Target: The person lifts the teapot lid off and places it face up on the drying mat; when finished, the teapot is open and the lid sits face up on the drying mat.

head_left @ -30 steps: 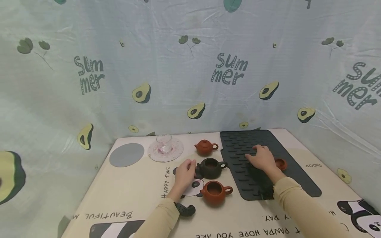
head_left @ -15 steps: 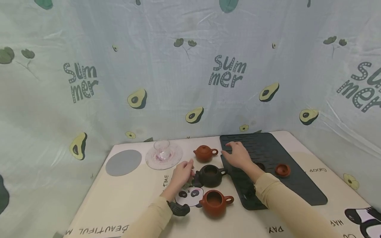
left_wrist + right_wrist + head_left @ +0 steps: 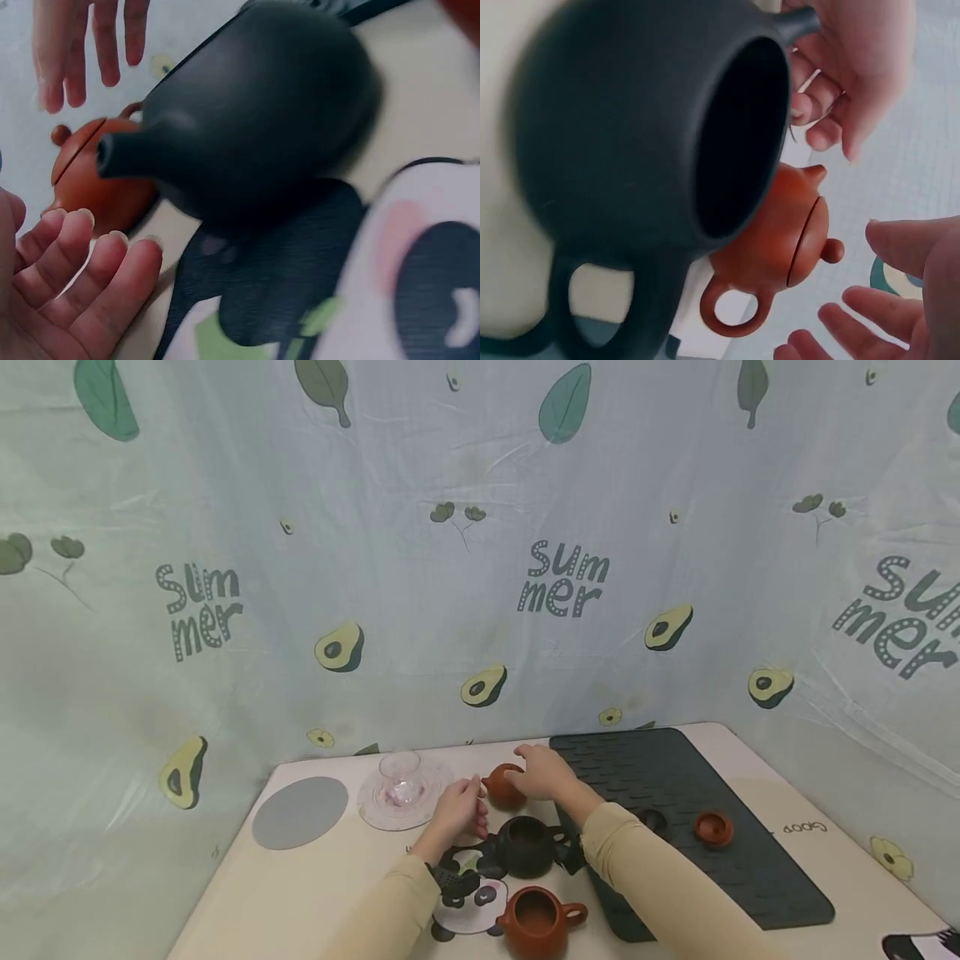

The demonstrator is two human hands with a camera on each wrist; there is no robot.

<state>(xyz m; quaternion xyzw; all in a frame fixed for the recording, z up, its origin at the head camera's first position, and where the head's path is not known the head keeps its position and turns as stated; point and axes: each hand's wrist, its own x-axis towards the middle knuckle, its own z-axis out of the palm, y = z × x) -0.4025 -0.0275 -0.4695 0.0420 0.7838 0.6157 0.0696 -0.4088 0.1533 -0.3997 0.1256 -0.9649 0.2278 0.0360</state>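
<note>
The lidded reddish-brown clay teapot (image 3: 502,787) stands at the back of the table, its knob on top. My right hand (image 3: 544,773) hovers at its handle side, thumb and fingers spread and holding nothing. By its spout is my left hand (image 3: 459,810), fingers loosely bent and nothing in them. In the right wrist view, a gap shows between the lid knob and my right fingers (image 3: 870,319). A black teapot (image 3: 527,847) without its lid stands just in front. Nearer still is a lidless reddish-brown teapot (image 3: 537,920).
On the dark ridged mat (image 3: 720,868) to the right lie a reddish-brown lid (image 3: 713,829) and a black lid (image 3: 652,822). A clear glass cup (image 3: 400,768) stands on a round patterned coaster (image 3: 375,814). Left of it is a grey oval (image 3: 300,812).
My right hand has moved left from over the mat, past the black lid, to the lidded teapot. My left hand has shifted slightly toward its spout. The head view has tilted upward.
</note>
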